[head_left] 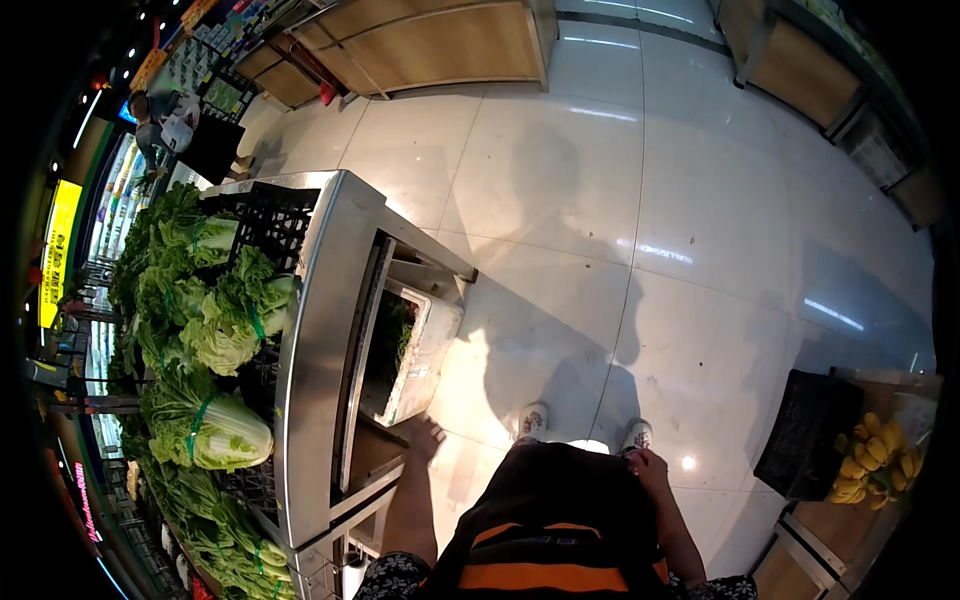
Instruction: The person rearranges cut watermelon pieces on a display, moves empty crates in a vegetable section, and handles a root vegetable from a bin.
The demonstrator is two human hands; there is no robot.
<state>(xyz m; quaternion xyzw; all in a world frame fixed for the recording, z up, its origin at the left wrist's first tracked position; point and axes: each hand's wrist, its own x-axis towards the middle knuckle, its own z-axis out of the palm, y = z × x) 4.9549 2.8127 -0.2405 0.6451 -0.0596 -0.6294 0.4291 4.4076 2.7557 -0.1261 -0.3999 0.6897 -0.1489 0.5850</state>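
Observation:
My left hand (426,437) hangs beside the steel vegetable stand, just below a white foam box (428,350) on the lower shelf. Its fingers look loosely apart, with nothing visible in them. Dark green leaves show inside that box. My right hand (648,467) is at the right edge of the black cloth with orange bands (575,500) on my front. Its fingers are bent, and whether they grip the cloth I cannot make out. On the stand lie heads of Chinese cabbage (225,432) tied with green bands.
The steel stand edge (325,300) runs close along my left. To the right, a black crate (808,435) sits next to yellow bananas (872,455). Wooden-fronted counters (430,45) stand ahead. A person (165,125) is at the far left. Pale tiles (540,210) cover the floor.

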